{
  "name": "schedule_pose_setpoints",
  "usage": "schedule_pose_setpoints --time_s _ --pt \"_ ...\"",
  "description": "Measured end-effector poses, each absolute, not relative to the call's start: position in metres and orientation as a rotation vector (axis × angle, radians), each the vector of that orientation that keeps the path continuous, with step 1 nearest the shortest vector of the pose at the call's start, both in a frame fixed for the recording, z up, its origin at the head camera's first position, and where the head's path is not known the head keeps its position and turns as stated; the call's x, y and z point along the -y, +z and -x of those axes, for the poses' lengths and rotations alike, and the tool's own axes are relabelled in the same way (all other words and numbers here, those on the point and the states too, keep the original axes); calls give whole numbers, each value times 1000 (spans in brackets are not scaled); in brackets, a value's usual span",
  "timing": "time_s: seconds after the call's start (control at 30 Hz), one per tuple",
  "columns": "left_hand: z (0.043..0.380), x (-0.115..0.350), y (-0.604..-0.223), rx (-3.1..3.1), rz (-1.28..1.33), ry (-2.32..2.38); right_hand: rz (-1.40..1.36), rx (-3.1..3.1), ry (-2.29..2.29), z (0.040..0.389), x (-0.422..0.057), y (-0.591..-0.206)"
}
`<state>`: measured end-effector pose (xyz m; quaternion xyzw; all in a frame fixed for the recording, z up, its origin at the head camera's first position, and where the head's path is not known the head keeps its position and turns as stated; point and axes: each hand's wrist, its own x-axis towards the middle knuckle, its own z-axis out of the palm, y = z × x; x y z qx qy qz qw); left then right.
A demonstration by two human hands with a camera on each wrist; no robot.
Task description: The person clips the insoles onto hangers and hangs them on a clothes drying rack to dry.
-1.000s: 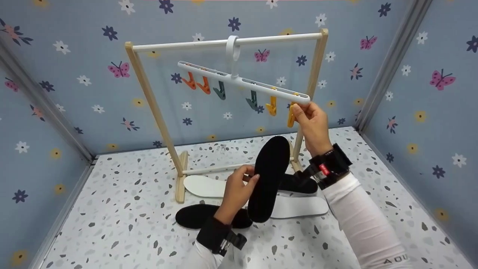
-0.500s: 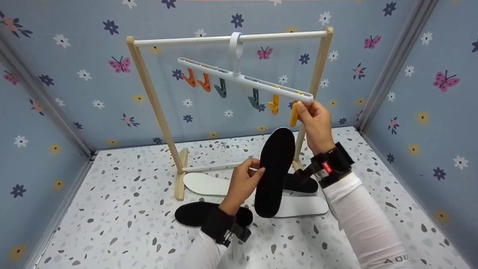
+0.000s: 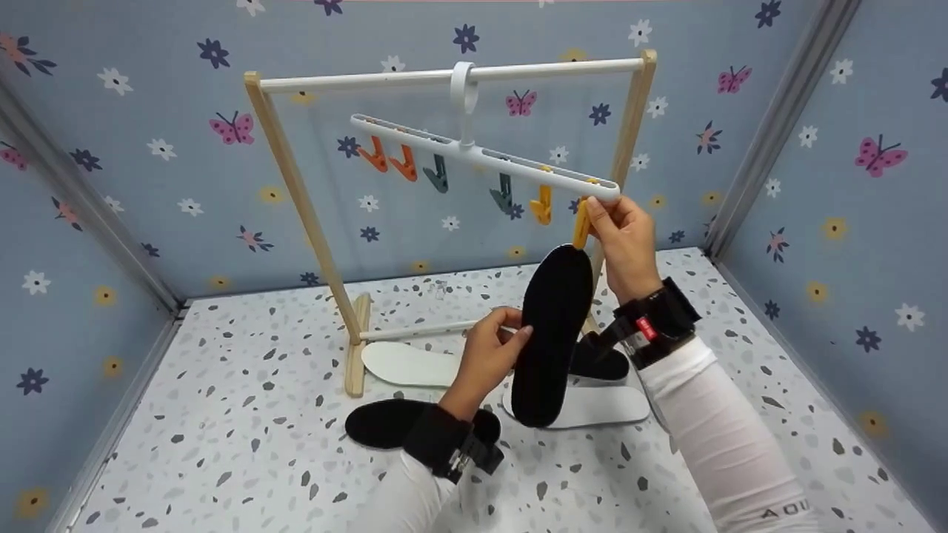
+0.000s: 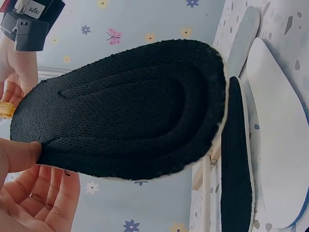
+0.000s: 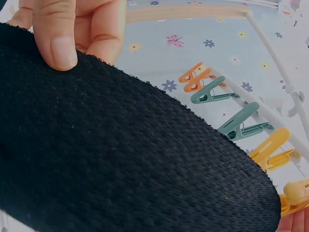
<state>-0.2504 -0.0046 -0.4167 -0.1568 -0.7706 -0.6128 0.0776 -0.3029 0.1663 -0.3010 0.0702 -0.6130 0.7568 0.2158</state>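
My left hand [image 3: 490,355] pinches a black insole [image 3: 554,337] by its side edge, the thumb on its face. The insole stands nearly upright, its upper tip right at the lower end of a yellow clothespin [image 3: 582,224]. That clothespin, at the right end of a white hanger [image 3: 485,158], is pinched by my right hand [image 3: 628,240]. In the left wrist view the insole's ribbed black face [image 4: 130,111] fills the middle. Orange clothespins [image 5: 195,77], green clothespins [image 5: 241,121] and another yellow clothespin [image 5: 273,147] hang along the hanger in the right wrist view.
The hanger hooks over the white rail [image 3: 333,83] of a wooden-sided rack [image 3: 300,207]. On the speckled floor lie a black insole [image 3: 381,423], a pale insole [image 3: 407,365], a white insole [image 3: 607,406] and another black insole [image 3: 603,360]. Flower-patterned walls [image 3: 415,263] stand around.
My left hand has raised the black insole up and to the right, bringing its tip to the yellow clothespin. My right hand has stayed on that clothespin.
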Motion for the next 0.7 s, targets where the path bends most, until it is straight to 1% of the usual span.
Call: schedule_pose_setpoints --time_s 0.7 --pt "250 3 -408 2293 489 -1904 -184 1680 2130 302 -164 -301"
